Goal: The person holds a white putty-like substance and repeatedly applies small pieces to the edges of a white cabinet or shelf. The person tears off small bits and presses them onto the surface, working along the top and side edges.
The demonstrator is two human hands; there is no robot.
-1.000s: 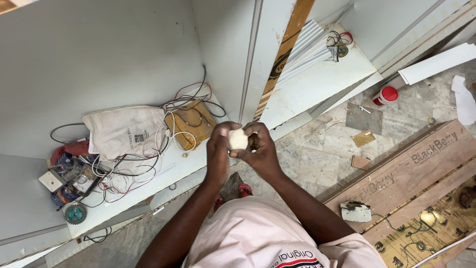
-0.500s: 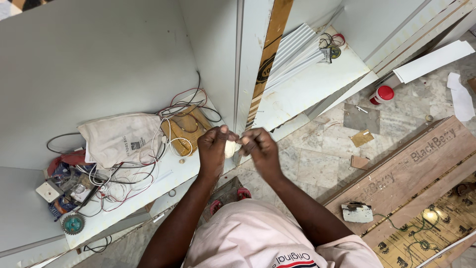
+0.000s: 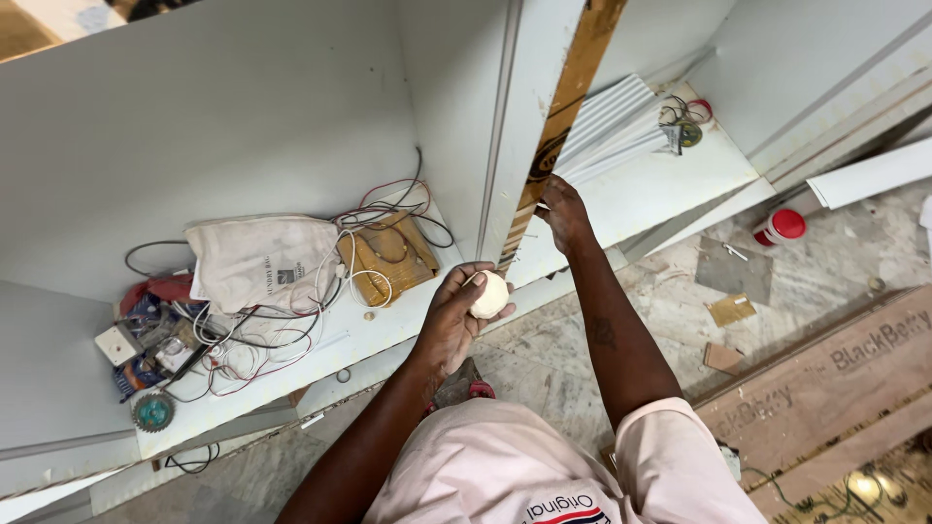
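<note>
White, rounded putty-like lump (image 3: 490, 294) sits cupped in the left hand (image 3: 456, 315) near the shelf (image 3: 388, 330) front edge; probably soft, light, best pinched at its sides. Right hand (image 3: 563, 209) presses fingertips against the upright wooden edge strip (image 3: 568, 107).

A white shelf (image 3: 320, 354) carries a cloth bag (image 3: 260, 260), tangled wires (image 3: 282, 325) and a cardboard box (image 3: 388, 257) near its front edge.

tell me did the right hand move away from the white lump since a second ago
Yes. The right hand has left the white lump, which the left hand holds, and gone up to the brown edge of the upright panel.
</note>
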